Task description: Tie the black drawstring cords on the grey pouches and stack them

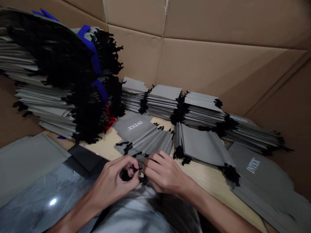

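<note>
Close together at the table's near edge, both hands work on thin black cord. My left hand (116, 181) is closed, thumb and fingers pinching the black cord (133, 169). Just to its right, my right hand (164, 171) has its fingers curled in, with a strand of the cord running to its fingertips. Whatever lies inside its palm is hidden. Right beyond the hands, grey drawstring pouches (136, 127) lie fanned out, the top one printed INTEX, with black cord ends toward me.
Neat pouch stacks (164, 100) line the cardboard wall (206, 61). A tall pile of pouches (48, 106) with blue straps rises at left. More pouches (206, 144) lie on the wooden table (107, 145) at right. Grey sheets (26, 161) lie lower left, over the shiny floor.
</note>
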Tool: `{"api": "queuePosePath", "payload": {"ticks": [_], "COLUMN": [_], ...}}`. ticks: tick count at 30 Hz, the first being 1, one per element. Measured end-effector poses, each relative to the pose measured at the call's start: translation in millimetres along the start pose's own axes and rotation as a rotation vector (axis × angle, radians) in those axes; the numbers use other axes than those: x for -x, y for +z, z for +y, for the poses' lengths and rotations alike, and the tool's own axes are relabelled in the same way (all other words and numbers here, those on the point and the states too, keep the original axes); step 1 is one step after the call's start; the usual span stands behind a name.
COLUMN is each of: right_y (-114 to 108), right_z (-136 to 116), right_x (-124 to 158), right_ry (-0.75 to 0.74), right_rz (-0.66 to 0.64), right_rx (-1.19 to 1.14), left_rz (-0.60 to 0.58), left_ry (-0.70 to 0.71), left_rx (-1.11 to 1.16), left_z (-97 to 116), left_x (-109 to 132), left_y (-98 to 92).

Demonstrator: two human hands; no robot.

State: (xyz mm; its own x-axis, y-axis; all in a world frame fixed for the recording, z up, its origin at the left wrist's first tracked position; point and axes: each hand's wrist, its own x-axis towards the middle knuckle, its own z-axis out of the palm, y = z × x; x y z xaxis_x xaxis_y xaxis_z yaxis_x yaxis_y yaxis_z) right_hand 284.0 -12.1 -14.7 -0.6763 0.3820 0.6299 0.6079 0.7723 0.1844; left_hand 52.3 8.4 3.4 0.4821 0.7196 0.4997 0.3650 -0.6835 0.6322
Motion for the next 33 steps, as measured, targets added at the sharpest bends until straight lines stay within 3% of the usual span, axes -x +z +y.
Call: {"api": "queuePosePath", "payload": {"ticks": [9, 19, 28, 33], "right_y": [-1.9, -1.4, -4.2, -3.2], "right_z": [0.9, 2.2, 1.4, 1.0], "right_x": [-0.4, 0.5, -1.1, 0.1], "right_ry": [0.133, 0.117, 0.085, 0.094], "right_rz": [-0.027, 0.003, -0.029, -0.060], "right_rx": [-0.062, -0.039, -0.016, 0.000], "left_rz": [0.046, -0.036, -0.167, -0.181], "left_ry": [0.015, -0.303, -0.298, -0.274], "left_rx": [0.076, 0.334, 0.328, 0.319], "left_z": [-13.4, -29.0, -34.5, -31.3], "left_x": [8.8, 14.5, 17.6, 15.2], "left_y": [1.4, 0.0, -3.6, -4.0]}}
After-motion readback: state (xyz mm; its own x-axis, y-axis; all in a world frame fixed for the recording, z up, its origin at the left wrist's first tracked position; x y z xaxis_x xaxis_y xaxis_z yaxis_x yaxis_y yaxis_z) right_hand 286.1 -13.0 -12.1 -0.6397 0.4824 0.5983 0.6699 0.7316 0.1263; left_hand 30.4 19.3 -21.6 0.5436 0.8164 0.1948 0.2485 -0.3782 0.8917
